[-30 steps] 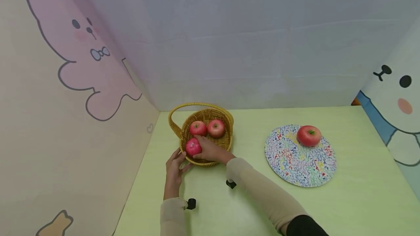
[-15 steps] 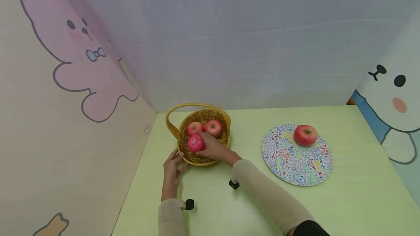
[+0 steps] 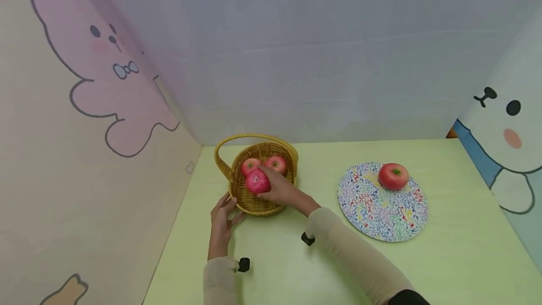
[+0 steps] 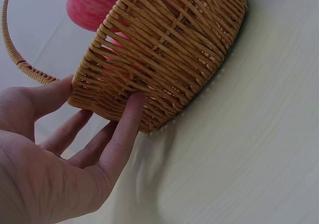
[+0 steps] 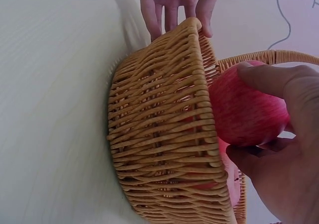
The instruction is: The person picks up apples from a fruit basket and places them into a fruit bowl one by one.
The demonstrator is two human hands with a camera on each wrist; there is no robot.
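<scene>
My right hand grips a red apple with thumb and fingers, at rim height over the wicker basket. Two more apples lie inside the basket, a left one and a right one, partly covered by the held apple and hand. At the basket's near left side, my left hand holds the rim, its thumb over the edge and its fingers against the woven outer wall. The basket's arched handle leans toward the back.
To the right lies a flat round plate with a colourful squiggle pattern, bearing another red apple near its back edge. The pale green table meets a white backdrop behind the basket and a printed wall panel at left.
My right hand has lifted the apple from the basket's near left and carried it slightly up and right. My left hand stays at the rim. The view has shifted a little.
</scene>
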